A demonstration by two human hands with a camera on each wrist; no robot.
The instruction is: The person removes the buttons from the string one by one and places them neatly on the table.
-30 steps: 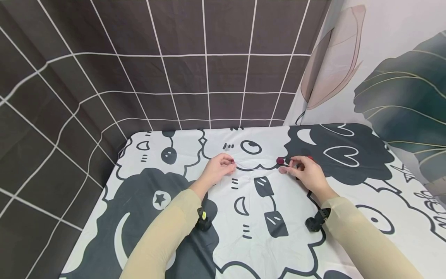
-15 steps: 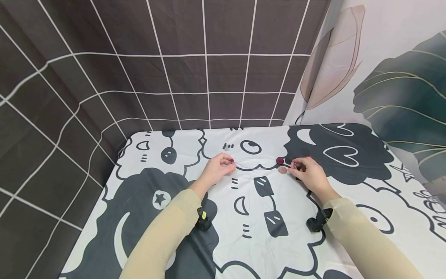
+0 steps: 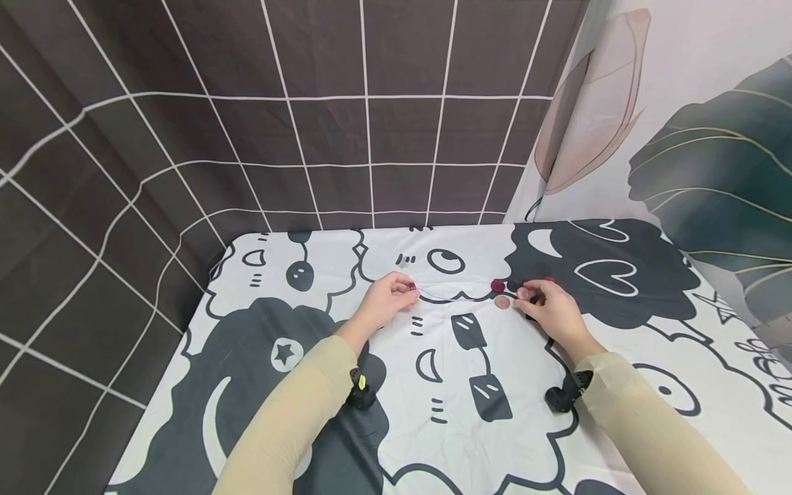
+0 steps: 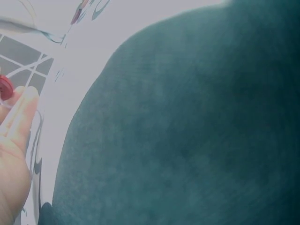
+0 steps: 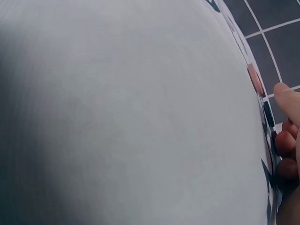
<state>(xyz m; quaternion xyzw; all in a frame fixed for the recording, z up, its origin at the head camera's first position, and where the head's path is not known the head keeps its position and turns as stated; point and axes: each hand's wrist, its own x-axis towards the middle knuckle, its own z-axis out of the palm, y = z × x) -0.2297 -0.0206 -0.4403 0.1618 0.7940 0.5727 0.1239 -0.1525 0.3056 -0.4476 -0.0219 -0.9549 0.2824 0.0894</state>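
My left hand (image 3: 388, 299) pinches a small red button (image 4: 5, 87) between thumb and fingers, above the patterned cloth. Pale thread shows near that button in the left wrist view. My right hand (image 3: 551, 309) is low over the cloth with fingers bent, among several buttons. To its left lie a dark red button (image 3: 498, 284) and a pale pink button (image 3: 502, 302). A black button (image 3: 513, 284) is by its fingertips, and a bright red one (image 3: 549, 279) shows behind the knuckles. I cannot tell whether the right fingers hold anything.
Under both hands lies a white cloth (image 3: 470, 440) printed with dark cartoon shapes. A dark curtain with a white grid (image 3: 402, 130) hangs at the back and left. To the right is a leaf-printed curtain (image 3: 711, 158).
My right fingertips have shifted slightly right, away from the pale pink button, which now shows fully. My left hand stays in place with the red button.
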